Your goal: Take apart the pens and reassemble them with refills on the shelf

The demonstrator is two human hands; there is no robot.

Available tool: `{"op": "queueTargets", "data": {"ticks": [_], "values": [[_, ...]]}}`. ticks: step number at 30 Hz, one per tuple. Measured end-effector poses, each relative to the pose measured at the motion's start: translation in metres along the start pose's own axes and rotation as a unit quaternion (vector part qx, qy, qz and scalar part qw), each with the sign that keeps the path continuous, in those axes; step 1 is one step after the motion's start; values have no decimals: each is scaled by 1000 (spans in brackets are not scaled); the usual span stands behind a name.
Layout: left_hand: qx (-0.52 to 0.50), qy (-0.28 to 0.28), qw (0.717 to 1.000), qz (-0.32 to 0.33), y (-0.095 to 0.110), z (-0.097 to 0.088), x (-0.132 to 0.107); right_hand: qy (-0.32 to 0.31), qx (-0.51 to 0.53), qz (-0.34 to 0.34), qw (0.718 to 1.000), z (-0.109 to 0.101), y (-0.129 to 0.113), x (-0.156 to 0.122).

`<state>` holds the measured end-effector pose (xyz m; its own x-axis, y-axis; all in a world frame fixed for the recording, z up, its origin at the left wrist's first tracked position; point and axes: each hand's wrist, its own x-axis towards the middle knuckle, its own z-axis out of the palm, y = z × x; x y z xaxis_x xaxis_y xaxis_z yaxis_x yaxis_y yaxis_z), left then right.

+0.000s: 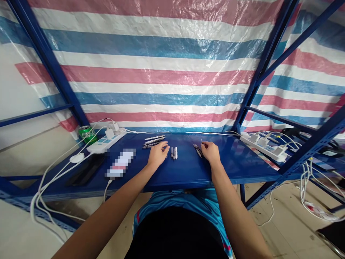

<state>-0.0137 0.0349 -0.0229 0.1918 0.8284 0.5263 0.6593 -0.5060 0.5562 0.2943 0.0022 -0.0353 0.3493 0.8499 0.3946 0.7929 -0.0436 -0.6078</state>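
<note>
My left hand (158,154) is over the blue tabletop (188,172) with its fingers drawn together in a pinch. What they hold, if anything, is too small to make out. Just behind that hand lies a loose bundle of pens (154,139), grey and dark. Between my hands, several short pen parts (174,153), white and grey, are lined up side by side. My right hand (211,152) is closed in a pinch, and a thin sliver shows above its fingertips. Touching or close beside it is a small cluster of dark, pointed pen parts (198,150).
On the left are a phone (120,163) on a cable, a dark flat object (87,169), a green can (87,134) and a power strip (106,142). Another power strip (262,146) with plugs is at right. Blue metal posts (48,68) frame a striped sheet (161,75).
</note>
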Motion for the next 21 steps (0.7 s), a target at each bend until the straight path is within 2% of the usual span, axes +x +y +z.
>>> {"op": "queueTargets", "data": {"ticks": [4, 10, 16, 21], "values": [[9, -12, 1000, 17, -2, 2, 0, -7, -23, 9, 1000, 3, 3, 0], [26, -62, 994, 88, 10, -2, -10, -29, -33, -13, 999, 6, -4, -5], [29, -146, 982, 113, 19, -17, -16, -54, -86, -93, 990, 16, -10, -13], [33, -206, 969, 130, 21, -24, -10, -69, -100, -102, 987, 21, -10, -15]]}}
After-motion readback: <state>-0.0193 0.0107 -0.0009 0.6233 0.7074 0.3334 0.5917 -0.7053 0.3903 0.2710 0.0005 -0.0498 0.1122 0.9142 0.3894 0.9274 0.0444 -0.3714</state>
